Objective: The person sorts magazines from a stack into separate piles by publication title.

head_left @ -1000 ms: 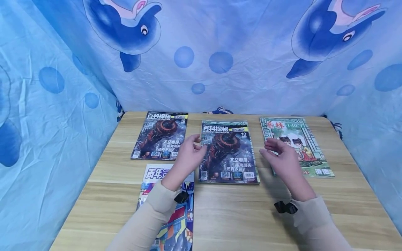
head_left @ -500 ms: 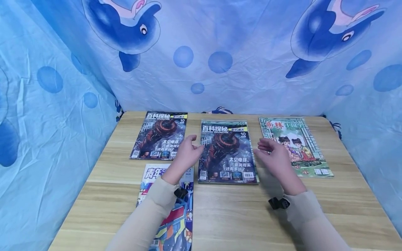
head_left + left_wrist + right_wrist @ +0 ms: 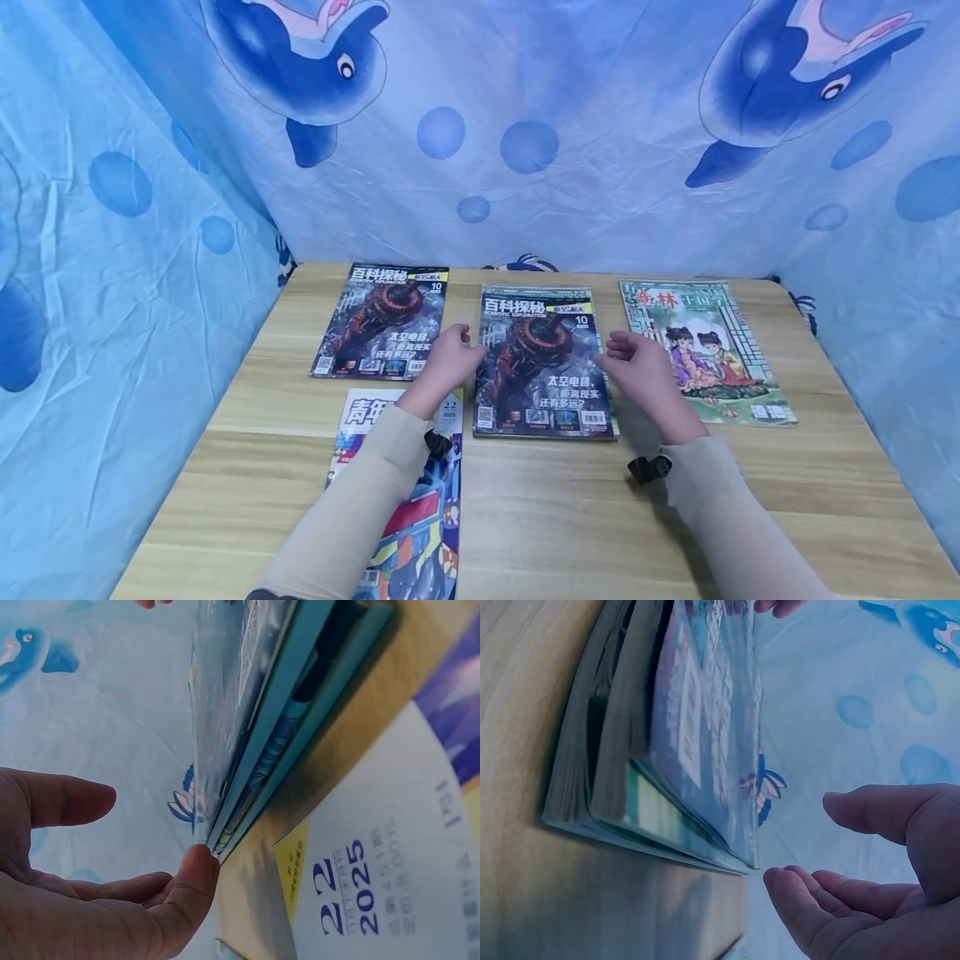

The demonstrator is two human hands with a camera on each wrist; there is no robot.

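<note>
I sit at a wooden table [image 3: 570, 517] with blue dolphin cloth [image 3: 525, 125] hung all around it. In the middle lies a stack of science magazines [image 3: 543, 362], flat on the table. My left hand [image 3: 444, 367] is at its left edge, fingers loosely bent, one fingertip [image 3: 196, 870] touching the corner of the stack. My right hand [image 3: 641, 375] is at its right edge, fingers gently curved, just beside the stack and holding nothing. One more science magazine [image 3: 382, 321] lies to the left, a green picture magazine [image 3: 705, 350] to the right, and a bright magazine [image 3: 405, 500] under my left arm.
</note>
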